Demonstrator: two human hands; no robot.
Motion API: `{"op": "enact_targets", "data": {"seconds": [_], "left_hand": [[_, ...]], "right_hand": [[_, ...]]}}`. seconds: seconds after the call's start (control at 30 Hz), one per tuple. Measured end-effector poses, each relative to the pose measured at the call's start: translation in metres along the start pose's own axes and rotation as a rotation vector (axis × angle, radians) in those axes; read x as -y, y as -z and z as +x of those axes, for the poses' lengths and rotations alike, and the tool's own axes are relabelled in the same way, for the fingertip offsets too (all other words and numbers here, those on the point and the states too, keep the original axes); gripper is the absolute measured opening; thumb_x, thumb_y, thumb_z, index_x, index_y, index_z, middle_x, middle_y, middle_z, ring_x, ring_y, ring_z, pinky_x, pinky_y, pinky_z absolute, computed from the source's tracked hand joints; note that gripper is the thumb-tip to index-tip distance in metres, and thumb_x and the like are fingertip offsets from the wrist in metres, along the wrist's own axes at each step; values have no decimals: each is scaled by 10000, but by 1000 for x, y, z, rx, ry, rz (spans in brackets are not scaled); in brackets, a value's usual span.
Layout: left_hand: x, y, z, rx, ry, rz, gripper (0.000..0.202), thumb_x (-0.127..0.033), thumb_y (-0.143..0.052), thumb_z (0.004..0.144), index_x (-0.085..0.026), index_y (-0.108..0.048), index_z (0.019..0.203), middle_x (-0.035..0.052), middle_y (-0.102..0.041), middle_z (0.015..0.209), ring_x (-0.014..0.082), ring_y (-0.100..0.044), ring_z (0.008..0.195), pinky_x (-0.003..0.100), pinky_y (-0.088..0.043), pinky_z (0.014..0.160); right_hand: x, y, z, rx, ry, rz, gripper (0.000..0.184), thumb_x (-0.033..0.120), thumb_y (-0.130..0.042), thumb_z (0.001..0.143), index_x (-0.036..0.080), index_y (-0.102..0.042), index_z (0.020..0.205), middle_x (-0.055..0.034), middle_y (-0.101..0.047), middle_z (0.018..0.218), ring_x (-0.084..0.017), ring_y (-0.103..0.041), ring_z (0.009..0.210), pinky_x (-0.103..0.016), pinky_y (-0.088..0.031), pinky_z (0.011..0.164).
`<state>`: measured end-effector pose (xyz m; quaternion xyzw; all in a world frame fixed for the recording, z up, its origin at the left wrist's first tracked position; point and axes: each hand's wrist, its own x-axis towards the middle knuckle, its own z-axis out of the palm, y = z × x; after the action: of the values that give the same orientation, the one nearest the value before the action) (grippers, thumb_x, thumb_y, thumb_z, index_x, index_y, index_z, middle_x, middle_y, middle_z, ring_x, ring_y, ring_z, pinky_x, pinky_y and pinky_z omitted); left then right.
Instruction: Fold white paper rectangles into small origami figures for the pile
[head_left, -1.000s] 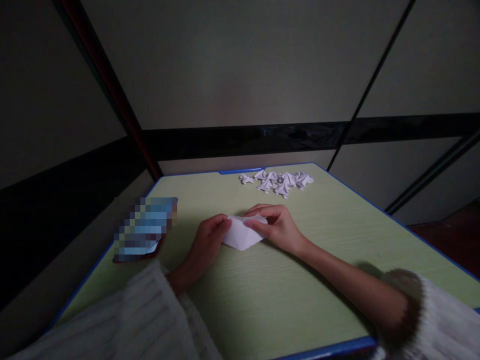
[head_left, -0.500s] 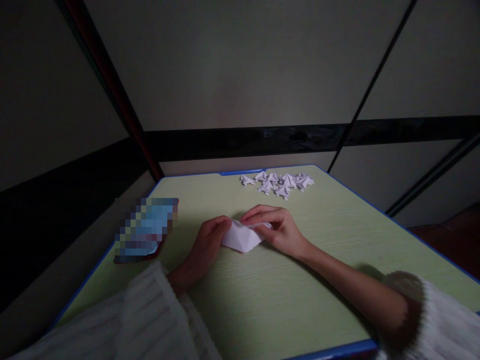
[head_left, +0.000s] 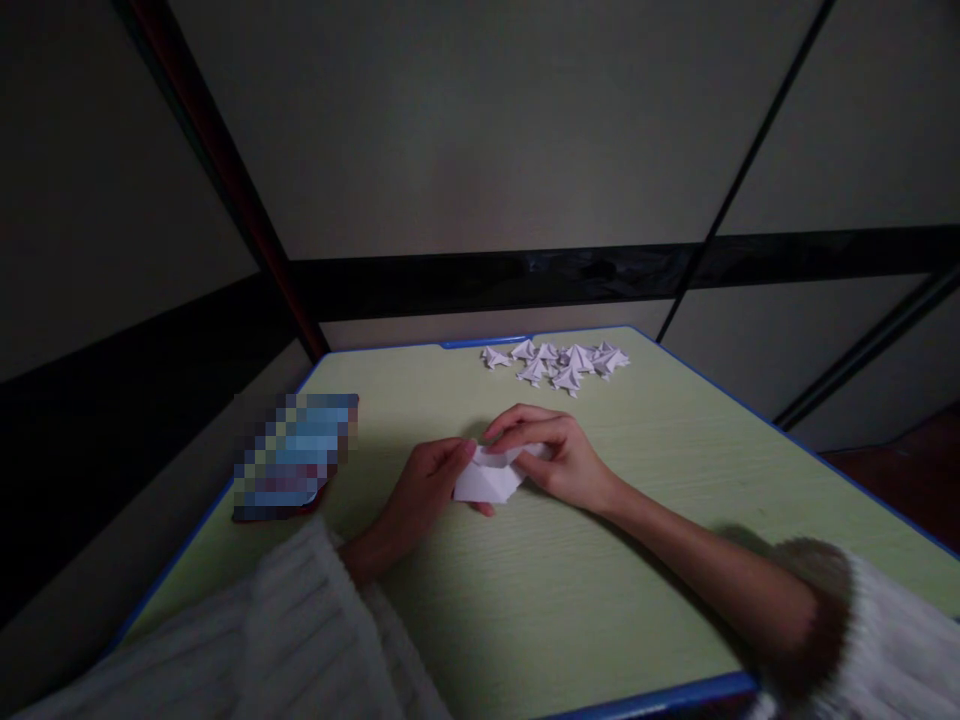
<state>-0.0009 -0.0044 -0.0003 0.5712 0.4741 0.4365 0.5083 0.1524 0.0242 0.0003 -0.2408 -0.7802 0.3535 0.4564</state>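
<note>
A small piece of white paper (head_left: 489, 480), partly folded, lies on the pale green table (head_left: 540, 600) in the middle of the view. My left hand (head_left: 424, 490) pinches its left side, thumb under the lower corner. From the right, my right hand (head_left: 551, 455) curls its fingers over the paper's top edge and presses it down. Both arms wear white knitted sleeves.
Several finished white folded paper figures (head_left: 559, 363) sit in a cluster at the table's far edge. A pixelated flat object, like a phone (head_left: 296, 455), lies at the left edge. The table has a blue rim (head_left: 660, 695). Walls stand close behind.
The paper has been folded smaller. My right hand's fingers have moved over its top edge and my left hand has slid right, its thumb now under the paper.
</note>
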Motion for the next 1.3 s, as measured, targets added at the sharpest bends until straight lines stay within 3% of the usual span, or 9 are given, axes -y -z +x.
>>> {"op": "enact_targets", "data": {"seconds": [0.23, 0.43, 0.7, 1.03, 1.3], "left_hand": [[1, 1, 1, -100, -24, -3, 280, -369, -443, 698, -156, -457, 518, -48, -433, 409, 86, -434, 369, 188, -303, 359], [-2, 2, -2, -179, -158, 107, 289, -292, -425, 695, -173, -360, 440, -65, -323, 395, 58, -303, 376, 177, -238, 367], [-5, 4, 0, -207, -141, 171, 290, -289, -441, 691, -165, -379, 436, -63, -320, 411, 61, -290, 397, 177, -237, 376], [0, 2, -1, -143, -148, 162, 232, -277, -458, 679, -147, -457, 487, -58, -401, 428, 69, -364, 414, 169, -270, 381], [-1, 1, 0, -88, -168, 142, 173, -205, -439, 671, -132, -536, 547, -55, -447, 436, 75, -410, 435, 165, -304, 404]], "right_hand": [[-4, 2, 2, -109, 1, 59, 139, 84, -570, 646, 191, -657, 661, -40, -606, 782, -122, -550, 709, -264, -439, 628], [-5, 2, 2, -151, 37, 100, 91, 111, -599, 639, 183, -633, 595, -35, -602, 792, -101, -537, 644, -272, -436, 620], [-7, 5, 4, -87, -158, 365, 108, 91, -636, 584, 175, -629, 653, -42, -583, 891, -114, -552, 727, -250, -448, 603], [0, 1, 0, -142, 181, -119, 173, 19, -553, 623, 160, -626, 692, -52, -586, 847, -127, -552, 769, -285, -449, 681], [3, -9, -3, -221, 156, -258, 159, 17, -528, 625, 147, -594, 687, -65, -589, 862, -141, -547, 815, -277, -440, 706]]}}
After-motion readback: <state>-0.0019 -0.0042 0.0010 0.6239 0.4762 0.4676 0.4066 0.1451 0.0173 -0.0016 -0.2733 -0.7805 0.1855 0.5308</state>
